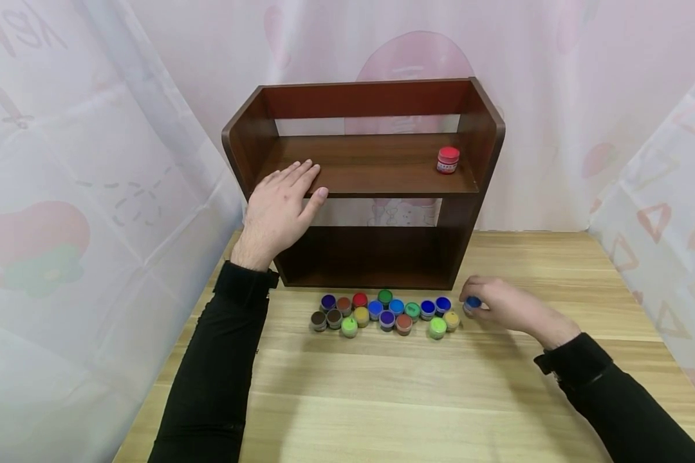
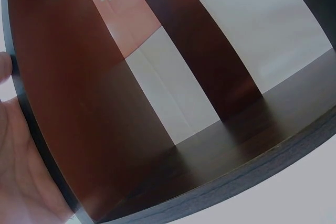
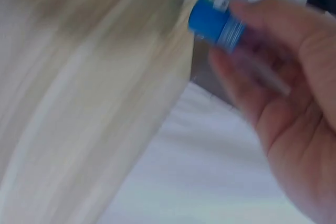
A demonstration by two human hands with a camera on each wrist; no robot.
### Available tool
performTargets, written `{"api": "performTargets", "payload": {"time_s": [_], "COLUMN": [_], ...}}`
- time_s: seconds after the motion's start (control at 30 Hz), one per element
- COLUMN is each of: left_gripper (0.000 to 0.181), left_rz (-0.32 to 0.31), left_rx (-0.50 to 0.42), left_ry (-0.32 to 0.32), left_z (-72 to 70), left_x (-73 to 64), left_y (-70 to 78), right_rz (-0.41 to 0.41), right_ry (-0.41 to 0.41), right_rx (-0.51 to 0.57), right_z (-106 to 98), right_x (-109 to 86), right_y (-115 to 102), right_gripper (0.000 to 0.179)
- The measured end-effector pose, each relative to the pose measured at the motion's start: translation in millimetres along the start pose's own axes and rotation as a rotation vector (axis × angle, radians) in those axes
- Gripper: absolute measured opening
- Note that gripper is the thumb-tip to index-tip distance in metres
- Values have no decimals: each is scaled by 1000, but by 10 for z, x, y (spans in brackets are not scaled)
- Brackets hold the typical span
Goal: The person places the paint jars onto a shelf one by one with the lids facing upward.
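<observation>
My left hand (image 1: 280, 209) rests with straight fingers on the left end of the upper board of a dark brown wooden shelf (image 1: 376, 167). In the left wrist view, part of its palm (image 2: 23, 161) shows beneath the shelf's edge. To the right of a group of small paint jars (image 1: 387, 319), my right hand (image 1: 512, 310) pinches a blue-lidded paint jar (image 1: 472, 302). The right wrist view shows this blue jar (image 3: 211, 20) between thumb and fingertips. A red paint jar (image 1: 448, 161) stands upright at the right of the upper board.
Several jars with purple, brown, red, green, blue and yellow lids stand close together in uneven rows before the shelf's base. All are on a light wood table (image 1: 405, 399). White printed curtains (image 1: 556, 116) hang behind and on both sides.
</observation>
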State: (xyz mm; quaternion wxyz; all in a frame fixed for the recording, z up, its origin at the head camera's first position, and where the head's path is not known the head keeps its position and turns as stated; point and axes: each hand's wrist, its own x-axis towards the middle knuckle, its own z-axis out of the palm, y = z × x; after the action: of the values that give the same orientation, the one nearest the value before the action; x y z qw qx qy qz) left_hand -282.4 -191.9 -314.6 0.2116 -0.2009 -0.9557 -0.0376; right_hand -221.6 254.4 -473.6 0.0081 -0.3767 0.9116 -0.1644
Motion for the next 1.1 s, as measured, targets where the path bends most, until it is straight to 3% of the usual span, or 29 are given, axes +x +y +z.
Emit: {"api": "performTargets", "payload": {"time_s": [0.17, 0.37, 0.5, 0.6, 0.8, 0.93, 1.1], "left_gripper": [78, 79, 78, 79, 79, 79, 80], "left_rz": [0, -4, -7, -7, -8, -7, -4], "left_rx": [3, 7, 7, 7, 7, 13, 14], "left_ry": [-1, -9, -15, -14, -13, -13, -11], "left_z": [12, 11, 13, 11, 5, 16, 17], "left_x": [4, 8, 7, 6, 6, 6, 5], "left_y": [3, 6, 5, 6, 6, -1, 1], "right_rz": [-138, -159, -71, 70, 344, 419, 431], "right_ry": [-57, -55, -51, -15, 131, 154, 148], "right_rx": [-8, -6, -8, -9, -23, -37, -35], "right_z": [21, 50, 39, 21, 19, 67, 138], "right_x": [-15, -45, -49, -35, -9, -16, -39], "right_y": [102, 147, 84, -25, -259, -342, -357], "right_gripper": [21, 26, 28, 31, 28, 29, 27]}}
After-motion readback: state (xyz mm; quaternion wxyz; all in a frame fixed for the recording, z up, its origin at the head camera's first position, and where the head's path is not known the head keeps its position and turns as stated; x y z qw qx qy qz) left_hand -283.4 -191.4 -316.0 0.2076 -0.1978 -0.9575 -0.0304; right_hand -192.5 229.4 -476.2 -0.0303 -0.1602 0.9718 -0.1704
